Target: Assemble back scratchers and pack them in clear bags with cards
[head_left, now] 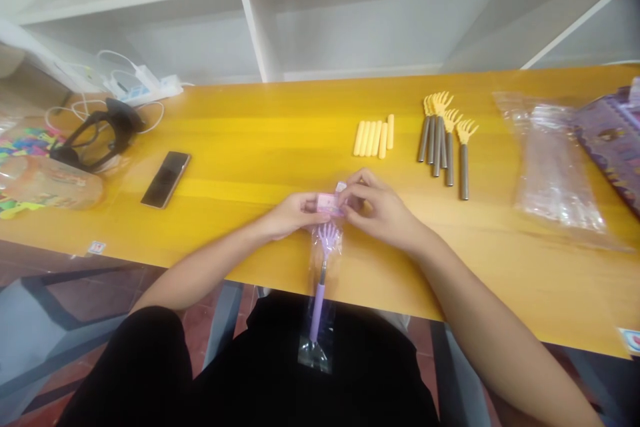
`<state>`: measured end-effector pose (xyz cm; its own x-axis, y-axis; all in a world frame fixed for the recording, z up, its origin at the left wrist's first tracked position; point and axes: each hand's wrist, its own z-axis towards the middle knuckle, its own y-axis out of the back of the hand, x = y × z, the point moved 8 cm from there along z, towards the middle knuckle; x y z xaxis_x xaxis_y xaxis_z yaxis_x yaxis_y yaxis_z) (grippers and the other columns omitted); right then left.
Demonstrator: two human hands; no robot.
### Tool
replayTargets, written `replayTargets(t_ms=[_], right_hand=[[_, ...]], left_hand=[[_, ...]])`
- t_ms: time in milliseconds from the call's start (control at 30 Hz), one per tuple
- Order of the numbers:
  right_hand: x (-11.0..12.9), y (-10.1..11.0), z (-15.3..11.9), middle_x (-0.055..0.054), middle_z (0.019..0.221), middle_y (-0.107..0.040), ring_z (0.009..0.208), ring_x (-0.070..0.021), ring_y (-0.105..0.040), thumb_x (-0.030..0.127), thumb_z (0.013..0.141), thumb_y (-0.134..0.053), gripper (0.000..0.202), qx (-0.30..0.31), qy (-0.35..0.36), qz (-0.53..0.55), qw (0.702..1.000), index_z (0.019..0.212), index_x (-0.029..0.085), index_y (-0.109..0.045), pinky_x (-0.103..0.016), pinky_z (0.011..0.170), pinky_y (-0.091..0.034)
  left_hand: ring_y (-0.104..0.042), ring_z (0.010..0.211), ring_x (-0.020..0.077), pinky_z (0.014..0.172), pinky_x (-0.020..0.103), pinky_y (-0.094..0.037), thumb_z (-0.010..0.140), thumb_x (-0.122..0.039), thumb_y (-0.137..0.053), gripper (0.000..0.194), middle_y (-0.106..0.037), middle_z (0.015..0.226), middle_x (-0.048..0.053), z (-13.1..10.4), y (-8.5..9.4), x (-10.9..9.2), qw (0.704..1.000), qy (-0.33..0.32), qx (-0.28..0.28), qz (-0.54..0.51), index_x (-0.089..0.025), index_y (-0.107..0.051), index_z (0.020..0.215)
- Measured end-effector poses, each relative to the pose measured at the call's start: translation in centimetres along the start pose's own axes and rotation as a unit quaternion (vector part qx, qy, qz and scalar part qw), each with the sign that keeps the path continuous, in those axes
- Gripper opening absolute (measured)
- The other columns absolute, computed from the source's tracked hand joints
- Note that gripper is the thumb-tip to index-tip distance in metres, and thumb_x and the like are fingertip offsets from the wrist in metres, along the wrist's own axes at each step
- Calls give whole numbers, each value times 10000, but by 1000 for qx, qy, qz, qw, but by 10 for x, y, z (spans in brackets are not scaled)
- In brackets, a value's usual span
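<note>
A purple back scratcher (pixel 317 310) lies inside a clear plastic bag, its claw end up by my hands and its handle hanging past the table's front edge over my lap. My left hand (pixel 295 215) grips a pink and white card (pixel 327 204) at the bag's top, thumb below it. On the card's right side, the fingertips of my right hand (pixel 373 205) pinch its edge near a small white flap. Beyond my hands lie several yellow sticks (pixel 370 139) in a row. To their right are several back scratchers (pixel 437 140) with yellow claws and grey handles.
Clear plastic bags (pixel 557 167) lie at the right, beside a purple patterned box (pixel 613 140). A phone (pixel 166 179) rests on the yellow table (pixel 240 147) at left, near a plastic jar (pixel 55 181), a black strap-like item (pixel 95 140) and a power strip (pixel 155 88). White shelves (pixel 350 33) stand behind.
</note>
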<state>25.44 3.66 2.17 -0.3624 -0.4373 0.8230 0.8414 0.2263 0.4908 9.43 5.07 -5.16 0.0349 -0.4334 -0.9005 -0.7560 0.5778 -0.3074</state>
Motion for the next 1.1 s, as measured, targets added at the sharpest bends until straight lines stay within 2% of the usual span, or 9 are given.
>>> replayTargets(t_ms=[333, 600, 733, 800, 933, 1100], right_hand=[[2, -4, 1, -75, 1094, -609, 926, -208, -607, 224, 968, -667, 25, 45, -3, -1, 999, 965, 237, -689, -375, 812, -564], [7, -11, 1, -72, 1076, -618, 957, -217, -627, 184, 951, -628, 62, 77, 4, 25, 997, 938, 232, -666, -395, 874, -566], [7, -12, 1, -69, 1052, -627, 945, -208, -627, 245, 1006, -598, 134, 80, 6, 33, 996, 877, 224, -624, -388, 869, -550], [1, -11, 1, -57, 1000, -644, 900, -197, -622, 308, 1028, -617, 182, 65, -18, 41, 997, 870, 229, -569, -371, 827, -546], [-16, -17, -3, -30, 955, -707, 795, -179, -645, 424, 1008, -700, 235, 67, -95, 65, 991, 1019, 246, -547, -327, 718, -543], [-17, -27, -5, -55, 1054, -786, 893, -213, -744, 441, 1034, -664, 391, 120, -92, 81, 985, 1363, 252, -568, -356, 788, -600]], left_hand=[[-793, 978, 199, 927, 325, -585, 776, -371, -988, 537, -823, 1137, 147, -5, -11, -1, 999, -20, -18, -23, -142, -764, 1208], [-811, 883, 199, 719, 260, -613, 858, -558, -891, 516, -799, 1031, 124, -8, -5, 4, 999, 21, -30, 15, -141, -701, 1095], [-825, 863, 218, 716, 279, -635, 829, -583, -903, 541, -810, 991, 120, -9, -7, 1, 998, 23, -31, 40, -147, -662, 1040], [-830, 867, 223, 744, 302, -650, 833, -570, -903, 532, -819, 1003, 131, -9, -7, -1, 999, 19, -26, 44, -147, -652, 1034], [-841, 879, 241, 813, 364, -677, 835, -553, -908, 519, -830, 992, 136, -8, -6, -1, 999, 9, -15, 51, -147, -647, 1025], [-852, 894, 264, 851, 388, -682, 830, -558, -912, 542, -839, 1005, 151, -6, -9, -1, 999, 3, 11, 52, -145, -667, 1083]])
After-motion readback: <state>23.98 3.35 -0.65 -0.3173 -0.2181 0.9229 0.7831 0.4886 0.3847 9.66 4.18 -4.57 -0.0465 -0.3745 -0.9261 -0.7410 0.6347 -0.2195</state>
